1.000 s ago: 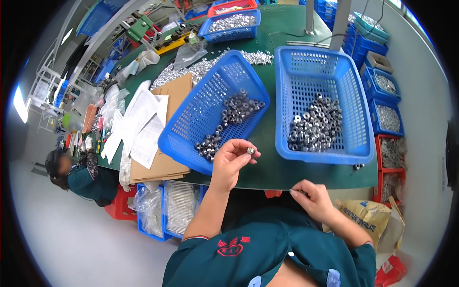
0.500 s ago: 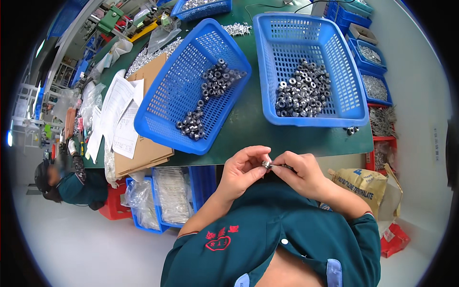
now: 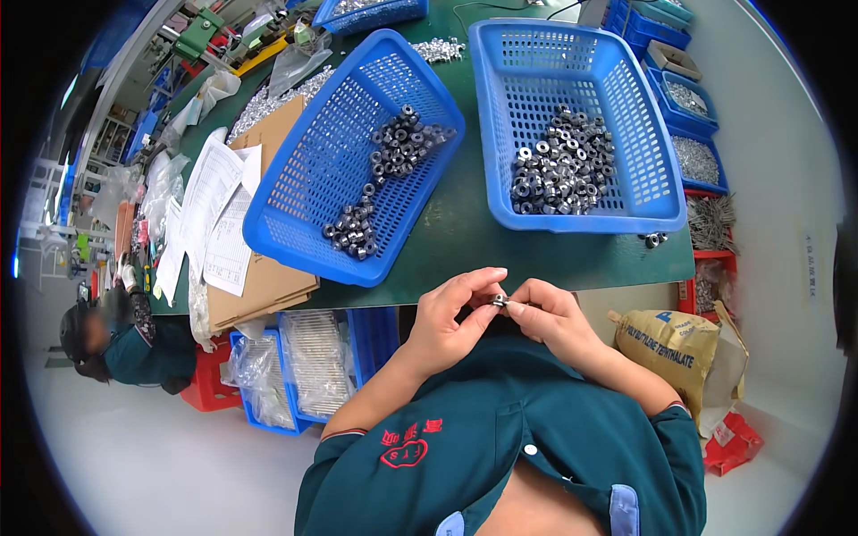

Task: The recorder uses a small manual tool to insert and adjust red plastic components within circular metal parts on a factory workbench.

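In front of my chest, just off the table's near edge, my two hands meet at a small metal ring (image 3: 500, 301). My left hand (image 3: 451, 322) pinches the ring between thumb and fingertips. Closed fingers of my right hand (image 3: 559, 323) press up against the ring's right side; what else they hold is hidden. Beyond my hands stand two blue perforated baskets: the left basket (image 3: 295, 210), set at a slant, and the right basket (image 3: 639, 134). Similar metal rings lie heaped in the left one (image 3: 404, 143) and the right one (image 3: 563, 165).
A few loose rings (image 3: 655, 240) lie beside the right basket on the green table (image 3: 447, 241). Papers (image 3: 228, 241) and cardboard (image 3: 268, 290) cover its left part. A yellow sack (image 3: 666, 348) stands right, blue bins (image 3: 313, 357) below left. Another person (image 3: 134, 348) works far left.
The ring has turned between my fingers. My right fingers have curled in closer, and the thin dark piece that showed in them before is now out of sight. The view has shifted slightly.
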A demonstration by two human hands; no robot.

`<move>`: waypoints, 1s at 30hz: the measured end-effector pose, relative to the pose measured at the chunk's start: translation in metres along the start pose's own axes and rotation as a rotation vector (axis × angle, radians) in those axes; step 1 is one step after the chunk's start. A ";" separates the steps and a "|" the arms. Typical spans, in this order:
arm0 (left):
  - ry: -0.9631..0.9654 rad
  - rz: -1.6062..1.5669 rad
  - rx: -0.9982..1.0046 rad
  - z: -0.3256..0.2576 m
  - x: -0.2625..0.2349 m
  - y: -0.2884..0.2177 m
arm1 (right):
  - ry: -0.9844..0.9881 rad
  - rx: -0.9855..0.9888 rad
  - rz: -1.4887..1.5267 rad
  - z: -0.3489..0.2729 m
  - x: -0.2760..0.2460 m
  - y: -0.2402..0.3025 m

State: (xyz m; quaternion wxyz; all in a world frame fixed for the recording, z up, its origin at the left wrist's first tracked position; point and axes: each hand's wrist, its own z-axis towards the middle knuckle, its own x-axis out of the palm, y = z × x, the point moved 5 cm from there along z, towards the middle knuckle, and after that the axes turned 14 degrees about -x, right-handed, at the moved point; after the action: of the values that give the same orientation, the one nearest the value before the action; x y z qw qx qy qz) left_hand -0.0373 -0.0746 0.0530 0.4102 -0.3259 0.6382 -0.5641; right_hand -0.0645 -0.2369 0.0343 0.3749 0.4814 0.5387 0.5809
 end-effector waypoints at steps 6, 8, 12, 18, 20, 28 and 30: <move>0.022 -0.468 -0.209 0.001 0.004 0.013 | 0.001 -0.191 -0.306 0.000 0.002 0.017; 0.019 -0.505 -0.258 0.002 0.004 0.015 | -0.017 -0.210 -0.244 0.001 0.001 0.017; 0.015 -0.576 -0.396 0.004 0.002 0.022 | -0.004 -0.366 -0.531 0.001 0.000 0.020; -0.139 -0.510 -0.415 -0.003 0.008 0.015 | -0.038 -0.295 -0.313 0.000 -0.003 0.012; -0.251 -0.402 -0.326 -0.004 0.001 0.014 | -0.030 -0.089 -0.056 -0.004 -0.003 0.008; -0.162 -0.250 -0.123 0.002 -0.004 0.002 | -0.074 -0.222 -0.323 -0.003 -0.013 0.022; -0.138 -0.199 -0.130 0.002 0.000 -0.002 | 0.006 -0.339 -0.489 0.000 -0.006 0.038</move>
State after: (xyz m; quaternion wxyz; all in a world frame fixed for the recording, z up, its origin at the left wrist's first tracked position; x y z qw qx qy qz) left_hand -0.0356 -0.0753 0.0548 0.3733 -0.4513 0.6083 -0.5357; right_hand -0.0597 -0.2484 0.0713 0.5773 0.2659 0.5352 0.5564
